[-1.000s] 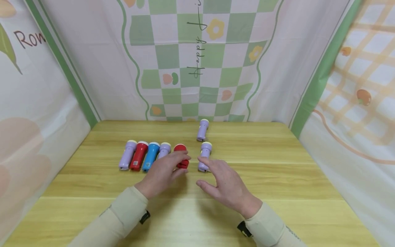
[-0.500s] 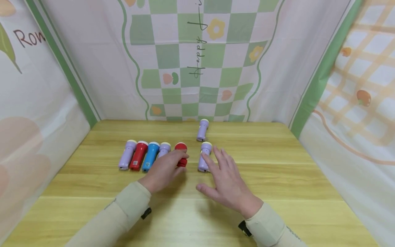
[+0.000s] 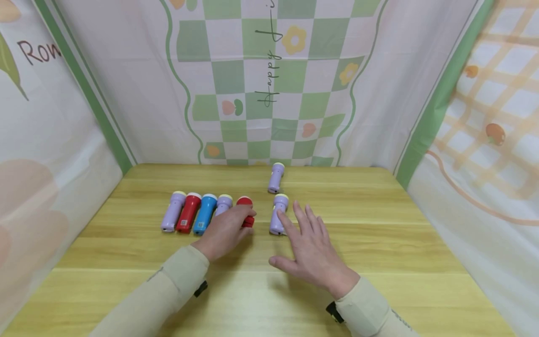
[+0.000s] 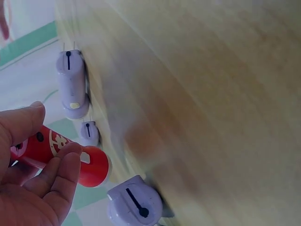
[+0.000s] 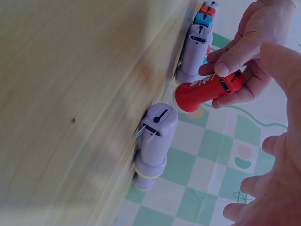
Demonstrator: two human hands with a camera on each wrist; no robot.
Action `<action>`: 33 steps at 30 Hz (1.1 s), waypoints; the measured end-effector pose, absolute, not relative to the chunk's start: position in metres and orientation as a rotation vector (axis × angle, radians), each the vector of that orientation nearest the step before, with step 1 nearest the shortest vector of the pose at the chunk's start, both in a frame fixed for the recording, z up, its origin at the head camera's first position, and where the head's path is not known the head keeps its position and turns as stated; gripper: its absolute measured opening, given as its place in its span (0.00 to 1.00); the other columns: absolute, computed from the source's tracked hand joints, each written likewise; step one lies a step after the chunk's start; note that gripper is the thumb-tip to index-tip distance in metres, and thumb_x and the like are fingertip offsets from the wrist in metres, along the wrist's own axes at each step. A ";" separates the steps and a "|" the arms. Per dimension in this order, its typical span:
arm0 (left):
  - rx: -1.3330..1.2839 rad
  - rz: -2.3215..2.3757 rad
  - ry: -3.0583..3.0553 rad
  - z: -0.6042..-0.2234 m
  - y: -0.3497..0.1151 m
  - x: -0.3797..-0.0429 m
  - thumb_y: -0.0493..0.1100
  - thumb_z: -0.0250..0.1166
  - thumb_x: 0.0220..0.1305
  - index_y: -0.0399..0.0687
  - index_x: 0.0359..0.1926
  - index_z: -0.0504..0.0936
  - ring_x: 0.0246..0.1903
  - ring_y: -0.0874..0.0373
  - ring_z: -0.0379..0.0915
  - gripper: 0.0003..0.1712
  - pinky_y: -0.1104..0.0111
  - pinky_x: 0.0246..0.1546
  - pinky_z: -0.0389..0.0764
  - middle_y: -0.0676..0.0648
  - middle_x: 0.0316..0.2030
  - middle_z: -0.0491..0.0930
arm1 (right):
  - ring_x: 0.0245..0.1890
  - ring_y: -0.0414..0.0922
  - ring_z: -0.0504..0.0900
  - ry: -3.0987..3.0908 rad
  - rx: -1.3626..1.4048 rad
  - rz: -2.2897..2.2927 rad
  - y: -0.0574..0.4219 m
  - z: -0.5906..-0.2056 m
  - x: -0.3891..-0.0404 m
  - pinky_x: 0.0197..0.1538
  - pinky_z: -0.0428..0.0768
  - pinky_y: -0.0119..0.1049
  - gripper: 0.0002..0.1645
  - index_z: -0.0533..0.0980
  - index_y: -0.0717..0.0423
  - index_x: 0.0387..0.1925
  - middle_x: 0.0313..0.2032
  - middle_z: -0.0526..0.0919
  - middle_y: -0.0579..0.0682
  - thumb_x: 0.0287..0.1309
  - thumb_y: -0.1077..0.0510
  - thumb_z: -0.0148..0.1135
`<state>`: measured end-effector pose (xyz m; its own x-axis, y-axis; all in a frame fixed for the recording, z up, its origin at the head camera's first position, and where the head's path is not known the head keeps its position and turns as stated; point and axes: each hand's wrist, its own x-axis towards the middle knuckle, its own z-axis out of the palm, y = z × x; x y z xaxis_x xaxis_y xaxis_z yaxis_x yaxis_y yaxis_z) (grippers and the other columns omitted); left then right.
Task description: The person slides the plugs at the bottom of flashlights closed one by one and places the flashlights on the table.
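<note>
My left hand (image 3: 225, 229) grips a red flashlight (image 4: 89, 167) between thumb and fingers. The flashlight's lens end tips toward the table in the right wrist view, and the hand covers part of its body in the head view. With fingers spread and straight, my right hand (image 3: 313, 252) hovers at the near right of a purple flashlight (image 5: 155, 143), holding nothing. Two thin metal prongs stick out of that flashlight's tail. To the left of the red one lies another purple flashlight (image 3: 224, 204), partly hidden behind my left hand.
Further left lie a blue flashlight (image 3: 205, 213), a red one with a white rim (image 3: 189, 213) and a purple one at the row's end (image 3: 173, 213). One more purple flashlight (image 3: 276, 178) lies near the back of the wooden table (image 3: 358, 201). Printed curtains (image 3: 375, 121) enclose the table.
My right hand's fingers have straightened and spread, reaching slightly forward. My left hand, still gripping the red flashlight, has shifted only a little. The other flashlights stay put.
</note>
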<state>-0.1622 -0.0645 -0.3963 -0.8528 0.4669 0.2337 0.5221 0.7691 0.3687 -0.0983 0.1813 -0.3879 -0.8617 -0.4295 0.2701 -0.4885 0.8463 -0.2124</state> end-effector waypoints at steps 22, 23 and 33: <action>-0.825 -0.312 -2.794 -0.410 -0.064 -0.163 0.49 0.73 0.68 0.51 0.58 0.81 0.46 0.49 0.84 0.21 0.56 0.47 0.89 0.40 0.57 0.81 | 0.80 0.70 0.47 -2.829 0.715 0.405 0.179 -0.390 -0.099 0.74 0.55 0.74 0.61 0.50 0.40 0.84 0.81 0.48 0.65 0.59 0.26 0.66; -0.831 -0.273 -2.778 -0.410 -0.064 -0.162 0.49 0.73 0.68 0.52 0.58 0.82 0.45 0.48 0.84 0.20 0.55 0.45 0.90 0.39 0.56 0.82 | 0.80 0.71 0.47 -2.829 0.714 0.403 0.179 -0.390 -0.098 0.74 0.55 0.74 0.61 0.50 0.40 0.84 0.81 0.48 0.65 0.59 0.26 0.66; -0.860 -0.033 -2.756 -0.414 -0.062 -0.160 0.48 0.73 0.68 0.53 0.49 0.89 0.36 0.49 0.82 0.11 0.56 0.40 0.89 0.39 0.51 0.85 | 0.79 0.71 0.48 -2.825 0.717 0.396 0.178 -0.390 -0.099 0.74 0.56 0.74 0.61 0.51 0.41 0.84 0.81 0.49 0.66 0.58 0.25 0.67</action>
<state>-0.1595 -0.0624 -0.4141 -0.7931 0.5566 0.2472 0.5623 0.8252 -0.0539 -0.0990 0.1778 -0.3903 -0.8624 -0.4369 0.2556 -0.4904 0.8464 -0.2079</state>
